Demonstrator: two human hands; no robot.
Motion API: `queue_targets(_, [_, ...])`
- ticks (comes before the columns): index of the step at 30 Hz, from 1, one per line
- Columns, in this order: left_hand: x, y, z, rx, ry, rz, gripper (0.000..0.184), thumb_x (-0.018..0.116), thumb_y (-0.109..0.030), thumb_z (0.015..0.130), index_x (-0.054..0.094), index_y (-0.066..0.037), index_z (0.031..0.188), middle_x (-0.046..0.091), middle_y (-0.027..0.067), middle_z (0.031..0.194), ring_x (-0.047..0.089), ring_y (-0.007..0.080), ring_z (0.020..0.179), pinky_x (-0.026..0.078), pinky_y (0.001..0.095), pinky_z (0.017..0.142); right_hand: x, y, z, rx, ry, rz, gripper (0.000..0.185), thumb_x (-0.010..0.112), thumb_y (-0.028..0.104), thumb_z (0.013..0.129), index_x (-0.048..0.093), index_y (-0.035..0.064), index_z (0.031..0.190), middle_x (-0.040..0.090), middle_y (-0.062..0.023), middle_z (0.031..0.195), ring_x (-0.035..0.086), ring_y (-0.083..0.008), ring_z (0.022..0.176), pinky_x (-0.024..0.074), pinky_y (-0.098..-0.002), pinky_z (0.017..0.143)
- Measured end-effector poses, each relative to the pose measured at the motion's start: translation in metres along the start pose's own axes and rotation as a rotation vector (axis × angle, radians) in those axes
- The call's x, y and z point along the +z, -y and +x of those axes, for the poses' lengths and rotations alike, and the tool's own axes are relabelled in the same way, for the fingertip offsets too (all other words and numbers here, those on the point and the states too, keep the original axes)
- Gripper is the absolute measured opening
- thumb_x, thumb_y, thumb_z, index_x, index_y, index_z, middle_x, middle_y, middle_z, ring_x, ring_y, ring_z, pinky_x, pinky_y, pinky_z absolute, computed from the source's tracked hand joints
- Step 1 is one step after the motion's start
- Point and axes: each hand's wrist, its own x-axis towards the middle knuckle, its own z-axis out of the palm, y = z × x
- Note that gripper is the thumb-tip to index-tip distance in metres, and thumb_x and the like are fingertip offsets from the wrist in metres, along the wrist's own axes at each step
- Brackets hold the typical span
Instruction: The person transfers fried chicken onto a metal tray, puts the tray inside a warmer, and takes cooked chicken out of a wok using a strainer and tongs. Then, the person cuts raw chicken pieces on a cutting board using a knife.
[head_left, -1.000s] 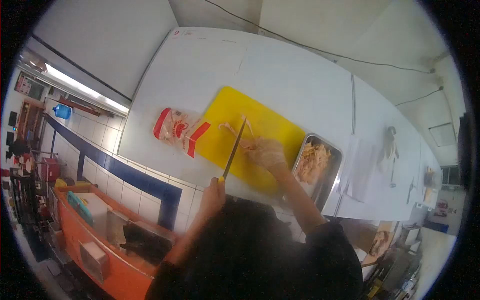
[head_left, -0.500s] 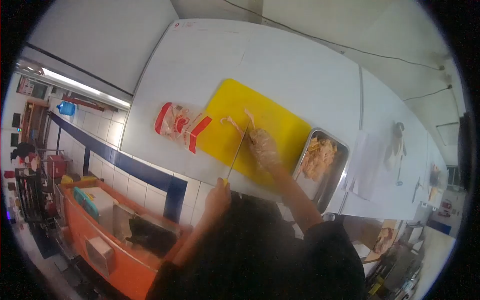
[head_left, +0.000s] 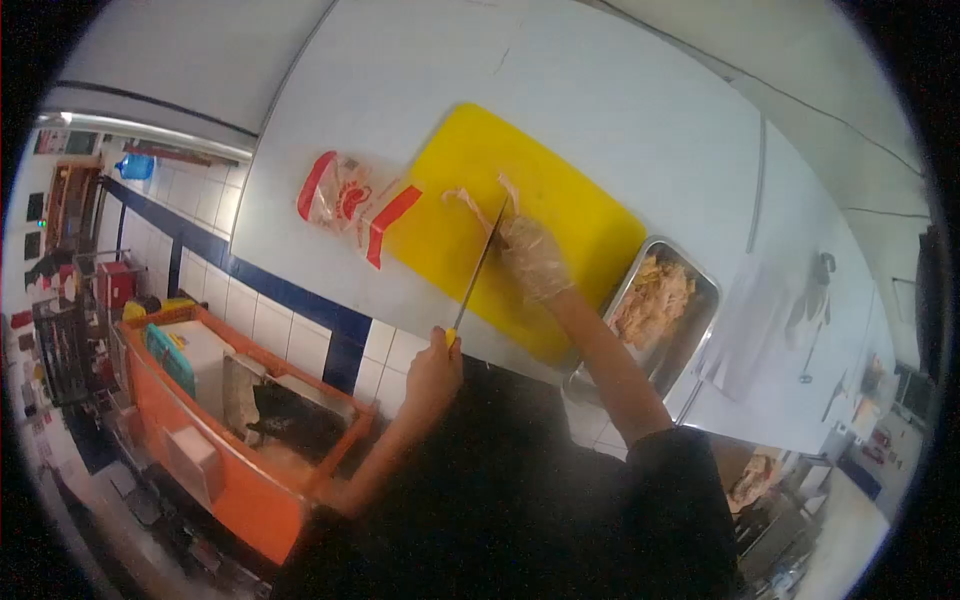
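My left hand (head_left: 436,372) grips the yellow handle of a long knife (head_left: 478,273), its blade pointing up across a yellow cutting board (head_left: 590,225). In a clear plastic glove, my right hand (head_left: 534,258) is closed on the board beside the blade, its fingertips against a pale strip of meat (head_left: 509,189). Just left of the blade lies another thin pinkish strip (head_left: 466,199). What sits under the gloved fingers is partly hidden. Right of the board, a metal tray (head_left: 712,300) holds a heap of pale meat pieces (head_left: 655,300).
A clear plastic bag with red print (head_left: 345,195) lies at the board's left edge on the white table (head_left: 600,75). Below left stands a large orange bin (head_left: 235,490) with items inside. Paper sheets (head_left: 745,330) and utensils lie farther right on the table.
The camera view has shifted, so the board and bag sit higher in the picture. Both hands keep about the same place on the board and knife; the strips look little changed.
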Motion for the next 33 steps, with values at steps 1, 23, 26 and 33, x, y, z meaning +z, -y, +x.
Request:
queue_targets(1, [0.005,-0.002,0.007,0.028,-0.028,-0.016,0.031,0.047,-0.031,0.098,0.042,-0.003,0.110,0.062,0.0313,0.074,0.060,0.0530,0.072,0.047,0.0617,0.065,0.003,-0.004,0.001,0.028,0.005,0.028,0.013,0.061,0.008,0.076,0.057,0.0047,0.087,0.058,-0.0153,0.088,0.058,-0.0339,0.088,0.0473,-0.0433,0.078])
queue_targets(23, [-0.009,0.043,-0.068,0.019,-0.027,-0.214,0.030,0.047,-0.031,0.099,0.045,-0.001,0.104,0.061,0.0319,0.074,0.058,0.0546,0.074,0.044,0.0608,0.063,-0.011,0.024,0.008,0.053,-0.092,-0.317,0.020,0.058,0.020,0.088,0.063,0.0023,0.079,0.062,-0.0164,0.079,0.060,-0.0347,0.082,0.0480,-0.0451,0.074])
queue_targets(26, [-0.003,0.058,-0.045,0.011,-0.177,-0.311,0.028,0.047,-0.030,0.099,0.046,-0.002,0.101,0.060,0.0319,0.073,0.058,0.0537,0.072,0.041,0.0606,0.060,-0.014,0.061,0.024,0.126,0.042,-0.299,0.018,0.056,0.020,0.089,0.063,0.0058,0.081,0.063,-0.0169,0.082,0.061,-0.0332,0.079,0.0488,-0.0464,0.074])
queue_targets(33, [-0.018,0.042,0.000,0.168,-0.304,-0.293,0.026,0.048,-0.027,0.099,0.047,-0.001,0.097,0.059,0.0294,0.070,0.058,0.0513,0.069,0.041,0.0575,0.057,0.026,-0.012,0.030,-0.045,-0.136,0.003,0.033,0.059,0.020,0.088,0.061,0.0021,0.116,0.063,-0.0139,0.078,0.062,-0.0266,0.076,0.0513,-0.0368,0.072])
